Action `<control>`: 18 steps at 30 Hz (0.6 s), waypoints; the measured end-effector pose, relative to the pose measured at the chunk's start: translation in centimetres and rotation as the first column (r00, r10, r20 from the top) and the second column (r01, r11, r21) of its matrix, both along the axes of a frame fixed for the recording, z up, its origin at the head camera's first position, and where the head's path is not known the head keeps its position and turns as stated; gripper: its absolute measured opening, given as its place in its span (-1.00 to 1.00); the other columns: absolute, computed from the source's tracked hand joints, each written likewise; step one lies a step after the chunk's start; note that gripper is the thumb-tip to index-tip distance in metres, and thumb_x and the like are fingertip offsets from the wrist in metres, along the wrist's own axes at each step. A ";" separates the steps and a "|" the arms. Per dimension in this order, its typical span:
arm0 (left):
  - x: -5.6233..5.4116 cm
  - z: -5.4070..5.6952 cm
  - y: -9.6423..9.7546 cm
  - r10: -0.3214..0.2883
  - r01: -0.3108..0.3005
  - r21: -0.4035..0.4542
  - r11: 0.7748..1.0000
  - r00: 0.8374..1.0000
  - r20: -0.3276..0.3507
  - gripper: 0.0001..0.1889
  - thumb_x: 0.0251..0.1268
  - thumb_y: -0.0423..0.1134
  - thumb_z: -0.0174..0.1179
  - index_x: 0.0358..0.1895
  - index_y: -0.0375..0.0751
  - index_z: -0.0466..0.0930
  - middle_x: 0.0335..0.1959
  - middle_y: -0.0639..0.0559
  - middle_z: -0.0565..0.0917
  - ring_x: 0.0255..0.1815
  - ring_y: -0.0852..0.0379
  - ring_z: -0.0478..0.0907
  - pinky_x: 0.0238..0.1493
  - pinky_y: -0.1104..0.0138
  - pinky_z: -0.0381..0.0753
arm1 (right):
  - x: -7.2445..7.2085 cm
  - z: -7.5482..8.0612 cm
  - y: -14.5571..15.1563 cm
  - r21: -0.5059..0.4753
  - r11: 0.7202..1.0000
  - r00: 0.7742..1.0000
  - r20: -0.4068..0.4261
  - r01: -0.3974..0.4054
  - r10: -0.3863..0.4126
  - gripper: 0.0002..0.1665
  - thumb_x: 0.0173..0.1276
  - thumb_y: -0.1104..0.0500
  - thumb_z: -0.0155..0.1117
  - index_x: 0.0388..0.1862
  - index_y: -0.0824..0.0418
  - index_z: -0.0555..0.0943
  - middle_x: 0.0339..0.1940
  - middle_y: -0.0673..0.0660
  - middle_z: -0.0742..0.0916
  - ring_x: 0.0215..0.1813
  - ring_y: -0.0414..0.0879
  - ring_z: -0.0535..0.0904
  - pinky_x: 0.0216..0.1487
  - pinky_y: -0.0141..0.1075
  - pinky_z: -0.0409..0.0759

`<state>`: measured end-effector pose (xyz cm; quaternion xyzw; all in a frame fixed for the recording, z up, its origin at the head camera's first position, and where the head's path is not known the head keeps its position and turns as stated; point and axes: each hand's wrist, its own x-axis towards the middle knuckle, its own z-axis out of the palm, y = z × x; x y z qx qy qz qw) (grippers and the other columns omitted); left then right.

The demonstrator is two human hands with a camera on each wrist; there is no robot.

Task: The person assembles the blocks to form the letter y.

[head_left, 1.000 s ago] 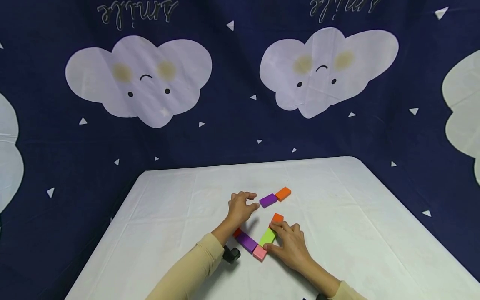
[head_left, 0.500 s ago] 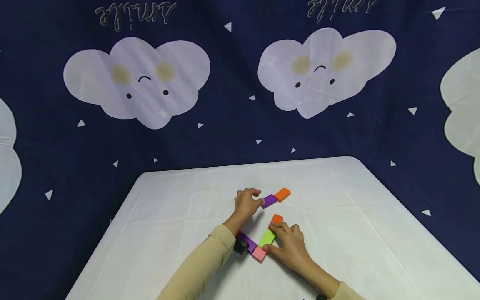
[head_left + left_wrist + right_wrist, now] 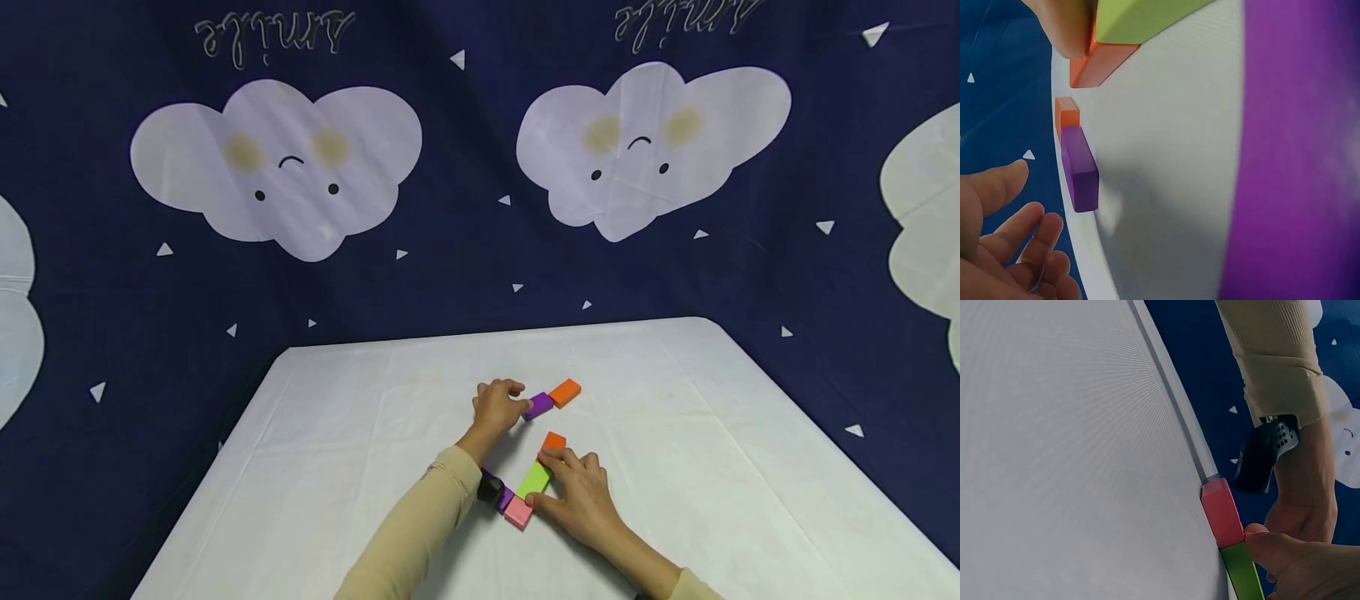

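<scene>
My left hand [image 3: 497,408] hovers beside a purple block [image 3: 542,405], its thumb overlapping the block's near end in the head view. In the left wrist view, a gap shows between its loosely bent fingers [image 3: 1047,234] and that purple block. An orange block [image 3: 566,392] adjoins the far end of the purple one. My right hand [image 3: 585,496] holds a lime green block [image 3: 534,480], with the thumb at its pink end and fingers at its orange end. The pink block [image 3: 518,512] and a second orange block [image 3: 556,441] touch the green one's two ends.
Another purple block [image 3: 507,501] runs left from the pink one, partly hidden by the black wrist camera [image 3: 491,488] on the left arm. A white cloth covers the table [image 3: 360,433]. Behind it hangs a dark blue curtain [image 3: 465,167] with printed clouds.
My left hand has moved right and closer to the far purple block. Its sleeve and wrist camera now cover more of the near purple block and the red one. My right hand stays put.
</scene>
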<state>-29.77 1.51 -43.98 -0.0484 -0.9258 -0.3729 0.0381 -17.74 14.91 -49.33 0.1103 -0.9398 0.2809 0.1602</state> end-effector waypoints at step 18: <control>-1.1 -0.6 0.9 0.022 -0.019 -0.025 1.000 0.992 0.127 -0.66 -0.04 -0.16 0.40 -0.11 -0.10 0.69 -0.21 0.02 0.70 -0.10 0.06 0.36 -0.15 0.25 0.23 | 0.1 0.1 0.0 -0.007 1.000 1.000 0.029 0.001 -0.001 -0.23 -0.14 -0.16 0.51 0.09 0.12 0.61 0.06 -0.04 0.62 -0.24 -0.16 0.24 -0.21 -0.29 0.17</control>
